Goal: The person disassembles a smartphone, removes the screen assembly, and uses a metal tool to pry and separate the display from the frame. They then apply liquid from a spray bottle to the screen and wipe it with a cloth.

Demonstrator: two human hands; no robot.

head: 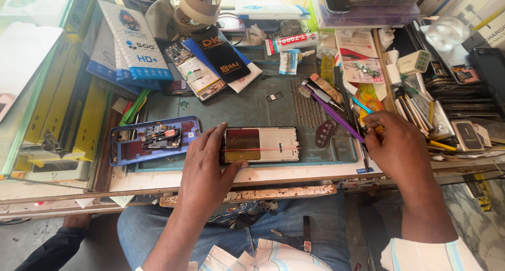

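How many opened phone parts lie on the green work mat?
3: a display panel under the left hand, a blue frame at left, an opened phone behind. More may be hidden.

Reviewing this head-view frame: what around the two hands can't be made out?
- Head view: the right hand curls over whatever its fingertips grip beside the purple tool; hidden.
- The left hand covers the left end of the phone screen panel.
- Parts on the circuit board in the blue phone frame: too small.

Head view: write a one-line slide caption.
Left hand steadies a black-framed phone screen panel on the grey-green mat; right hand grips a purple-handled tool.
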